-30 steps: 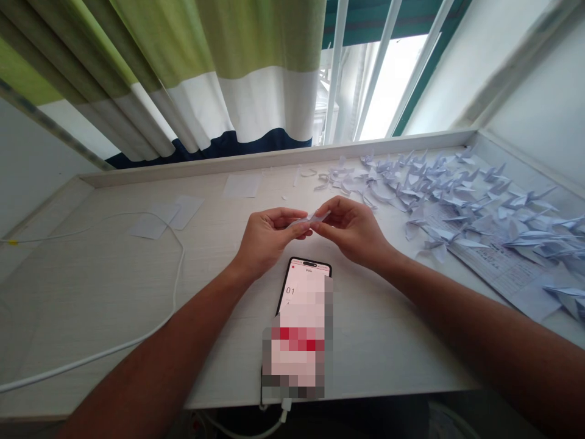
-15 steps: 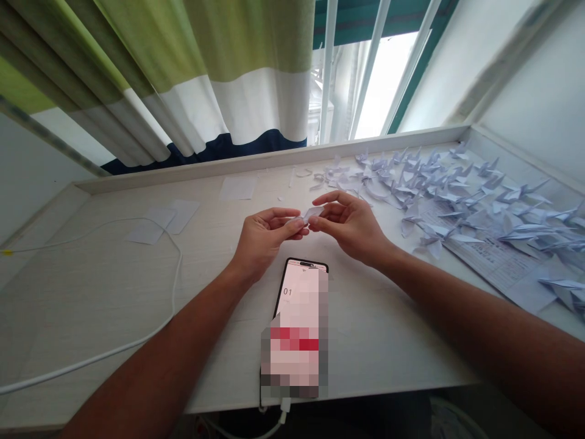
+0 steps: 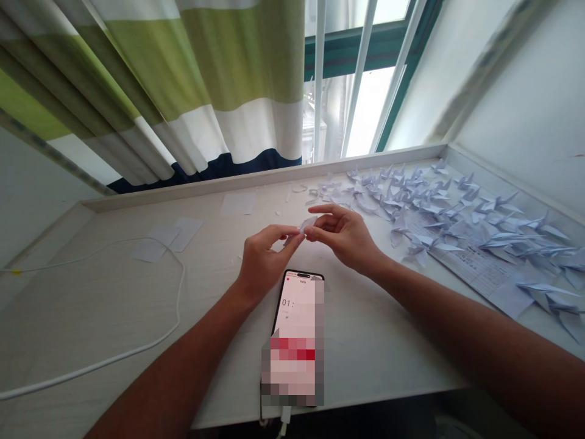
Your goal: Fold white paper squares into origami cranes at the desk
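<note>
Before me, above the counter (image 3: 375, 341), the left hand (image 3: 265, 255) pinches a small folded paper (image 3: 309, 224), apparently to steady it; the right hand (image 3: 347, 236) meets its edge, whether gripping I cannot tell

Paper (image 3: 309, 224), seemingly folded, between hands (image 3: 264, 253) (image 3: 350, 239)

The held paper (image 3: 309, 224) is above the desk (image 3: 375, 347) (phone (image 3: 299, 317) before it), with loose sheets (image 3: 188, 235) left and paper cranes (image 3: 452, 211) right.

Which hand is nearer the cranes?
Right. The right hand is just left of the cranes; the left hand is farther left, with the right hand between.
</note>
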The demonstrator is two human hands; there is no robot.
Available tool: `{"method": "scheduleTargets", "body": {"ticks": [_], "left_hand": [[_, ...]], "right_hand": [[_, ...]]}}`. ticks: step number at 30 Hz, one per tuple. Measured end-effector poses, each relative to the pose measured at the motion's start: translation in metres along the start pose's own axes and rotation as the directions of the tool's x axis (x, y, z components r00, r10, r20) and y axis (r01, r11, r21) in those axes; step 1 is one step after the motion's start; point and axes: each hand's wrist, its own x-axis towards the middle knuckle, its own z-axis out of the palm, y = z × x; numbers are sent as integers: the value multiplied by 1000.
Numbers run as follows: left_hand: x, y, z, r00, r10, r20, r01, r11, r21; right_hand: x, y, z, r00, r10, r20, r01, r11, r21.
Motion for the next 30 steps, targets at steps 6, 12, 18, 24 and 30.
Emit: {"method": "scheduleTargets", "body": {"ticks": [6, 12, 18, 24, 30], "left_hand": [[0, 3, 6, 965, -260, 28, 257, 922, -290], [3, 2, 9, 952, -302, 46, 291, 849, -440], [3, -1, 9, 971, -235, 43, 227, 855, -467], [3, -2, 9, 944, -327, 40, 293, 779, -554], [4, -5, 8, 956, -279, 88, 280, 788, -549]], "right_hand": [[1, 3, 3, 998, 25, -64, -23, 999, 42], [-2, -1, 6, 997, -67, -48, 61, 991, -118], [-5, -4, 11, 990, -114, -84, 109, 992, -64], [-6, -6, 13, 990, -98, -98, 86, 989, -120], [-5, -8, 17, 987, -113, -117, 86, 973, -212]]}}
